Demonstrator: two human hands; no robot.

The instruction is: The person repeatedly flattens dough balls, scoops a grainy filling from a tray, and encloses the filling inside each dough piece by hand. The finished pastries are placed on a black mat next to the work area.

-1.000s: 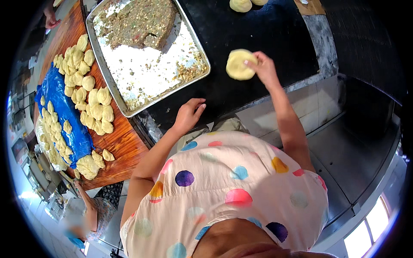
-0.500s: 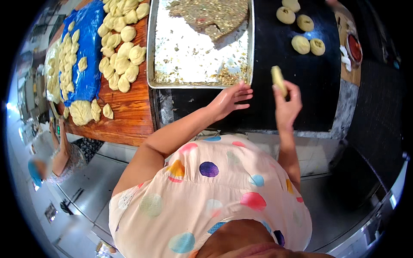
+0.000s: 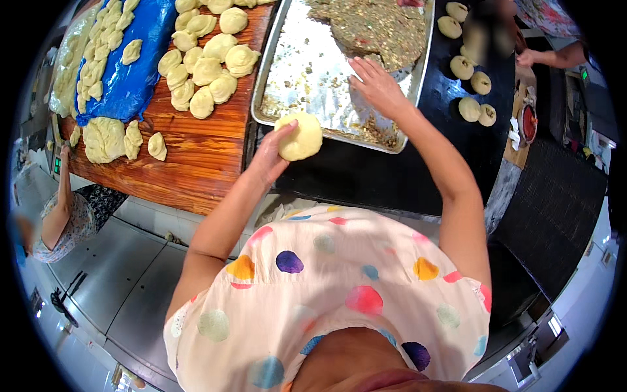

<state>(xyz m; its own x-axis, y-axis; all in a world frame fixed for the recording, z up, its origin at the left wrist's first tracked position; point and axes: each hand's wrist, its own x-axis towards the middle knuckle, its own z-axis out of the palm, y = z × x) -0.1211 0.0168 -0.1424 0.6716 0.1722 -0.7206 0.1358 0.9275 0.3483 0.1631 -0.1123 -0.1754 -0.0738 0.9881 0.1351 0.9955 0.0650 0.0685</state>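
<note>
My left hand (image 3: 268, 157) grips a flat, pale yellow dough round (image 3: 303, 136) by its left side, thumb on top, just off the tray's near left corner. Over the metal tray (image 3: 333, 134), my right hand (image 3: 381, 90) stretches its fingers to the near edge of a brown, seed-flecked filling (image 3: 375, 32). Its fingertips are at the filling, and nothing shows in its grasp. Loose bits of filling lie scattered on the tray's floor.
Left, a wooden table (image 3: 189, 176) carries many dough pieces (image 3: 208, 70) and a blue plastic sheet (image 3: 137, 78). Filled dough balls (image 3: 469, 109) sit on the black surface (image 3: 366, 179). Another person's hand (image 3: 524, 58) is at the far right, near a red-filled bowl (image 3: 529, 121). Someone else (image 3: 62, 215) stands left.
The dough piece has left my right hand, which has moved left and forward to the filling. My left hand, empty before, now holds a dough round. The view has shifted right.
</note>
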